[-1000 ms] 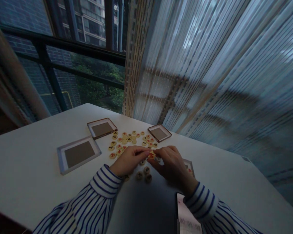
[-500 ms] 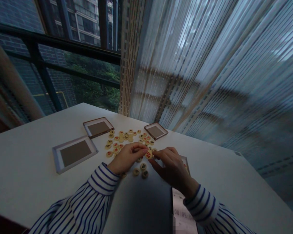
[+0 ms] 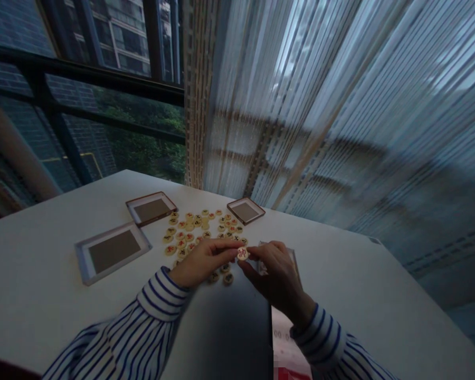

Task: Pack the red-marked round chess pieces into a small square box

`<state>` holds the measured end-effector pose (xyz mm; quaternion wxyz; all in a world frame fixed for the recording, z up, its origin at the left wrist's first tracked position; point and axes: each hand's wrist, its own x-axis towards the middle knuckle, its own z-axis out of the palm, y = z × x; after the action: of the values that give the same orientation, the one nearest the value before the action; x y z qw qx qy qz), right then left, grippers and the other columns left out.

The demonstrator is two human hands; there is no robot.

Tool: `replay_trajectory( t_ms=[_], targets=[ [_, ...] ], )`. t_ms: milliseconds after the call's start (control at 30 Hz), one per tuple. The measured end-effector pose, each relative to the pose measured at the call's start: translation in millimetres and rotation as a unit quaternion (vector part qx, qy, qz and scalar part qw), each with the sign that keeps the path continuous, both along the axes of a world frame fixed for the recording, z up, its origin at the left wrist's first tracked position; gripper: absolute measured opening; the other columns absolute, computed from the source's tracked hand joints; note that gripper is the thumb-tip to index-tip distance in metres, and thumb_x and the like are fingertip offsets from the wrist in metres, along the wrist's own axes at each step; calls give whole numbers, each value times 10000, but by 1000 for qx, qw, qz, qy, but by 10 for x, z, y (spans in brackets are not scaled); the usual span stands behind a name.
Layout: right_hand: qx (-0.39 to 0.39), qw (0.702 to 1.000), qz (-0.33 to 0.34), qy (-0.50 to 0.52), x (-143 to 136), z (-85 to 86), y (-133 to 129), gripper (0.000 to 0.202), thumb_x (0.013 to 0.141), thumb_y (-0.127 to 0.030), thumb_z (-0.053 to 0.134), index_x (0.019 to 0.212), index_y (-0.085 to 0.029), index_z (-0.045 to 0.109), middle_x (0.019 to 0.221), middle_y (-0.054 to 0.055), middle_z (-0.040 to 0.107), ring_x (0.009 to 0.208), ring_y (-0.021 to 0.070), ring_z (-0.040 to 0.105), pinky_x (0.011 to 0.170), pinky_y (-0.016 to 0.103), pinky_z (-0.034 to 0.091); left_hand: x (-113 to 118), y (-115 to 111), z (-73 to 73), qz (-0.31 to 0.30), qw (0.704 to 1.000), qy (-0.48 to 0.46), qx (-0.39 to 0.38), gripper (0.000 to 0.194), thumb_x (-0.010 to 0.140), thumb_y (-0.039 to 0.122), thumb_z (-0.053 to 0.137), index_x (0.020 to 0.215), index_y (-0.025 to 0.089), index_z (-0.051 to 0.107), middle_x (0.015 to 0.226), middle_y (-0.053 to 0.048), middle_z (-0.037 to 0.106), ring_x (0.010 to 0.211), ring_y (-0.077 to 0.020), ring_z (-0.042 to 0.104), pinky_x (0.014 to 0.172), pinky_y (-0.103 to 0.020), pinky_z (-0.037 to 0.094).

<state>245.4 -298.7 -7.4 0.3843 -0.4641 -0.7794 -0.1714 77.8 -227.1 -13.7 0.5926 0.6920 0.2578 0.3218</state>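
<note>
My left hand (image 3: 208,259) and my right hand (image 3: 277,272) meet over the near side of the table. Between their fingertips is one round, cream-coloured Chinese chess piece (image 3: 243,253), its red character facing me. The thumb and fingers of each hand pinch it from opposite sides. Many similar pieces, with red or black characters, lie spread just beyond my left hand. A few black-marked pieces (image 3: 228,278) sit below the fingers, nearer to me. My right hand partly hides a box (image 3: 295,261) behind it.
A clear-edged tray (image 3: 113,250) and a brown-rimmed tray (image 3: 150,210) lie left on the white table (image 3: 340,274). A smaller brown-rimmed tray (image 3: 245,211) stands at the back. A lit screen with digits (image 3: 283,335) is by my right wrist. Window railing and a string curtain (image 3: 320,105) border the table.
The view has shifted slightly, moving the table things left in the picture. Both hands still hold the chess piece, whose red character now appears turned to another angle.
</note>
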Motion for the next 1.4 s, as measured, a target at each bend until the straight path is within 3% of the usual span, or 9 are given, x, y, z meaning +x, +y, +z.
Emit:
replay_trajectory(
  t_ms=[300,633,833,1100,1267,1400],
  targets=[
    [25,1000,0,10,111,-37,-148,115,799,-255,606,859,-182,542,675,-7,634,623,123,572,745,311,378,114,-128,38,16,1000,5,0,327,724,356,628,995,182,682,994,-66,693,917,-206,606,844,-335,455],
    [34,998,-5,55,280,-79,-328,108,800,-218,595,887,-200,533,715,1,652,652,133,590,733,334,395,323,-287,124,45,999,20,-14,245,712,354,623,864,168,672,711,-7,657,666,-126,574,615,-230,450],
    [51,996,-26,69,394,-132,-393,128,785,-225,616,881,-195,537,715,0,644,653,137,586,701,324,401,465,-317,143,-6,1000,-15,-3,222,721,334,628,860,176,699,853,-35,703,850,-171,612,796,-275,460],
    [56,991,-57,103,486,-136,-431,95,795,-241,611,849,-201,544,691,-5,627,647,139,576,690,320,406,608,-390,281,-7,1000,21,-22,248,725,323,636,928,195,701,814,-30,724,921,-210,620,811,-299,486],
    [51,988,-61,133,548,-156,-440,89,801,-249,604,859,-207,550,709,-7,640,630,130,574,704,327,404,726,-310,142,-55,998,-23,-36,300,734,320,632,991,174,685,1006,-51,698,985,-220,605,929,-355,433],
    [54,990,-54,122,608,-205,-453,137,792,-221,616,909,-212,547,792,16,665,705,148,601,718,339,413,789,-315,-4,-38,997,-43,-55,305,724,326,641,990,183,686,991,-50,703,970,-218,611,921,-359,441]
  ],
)
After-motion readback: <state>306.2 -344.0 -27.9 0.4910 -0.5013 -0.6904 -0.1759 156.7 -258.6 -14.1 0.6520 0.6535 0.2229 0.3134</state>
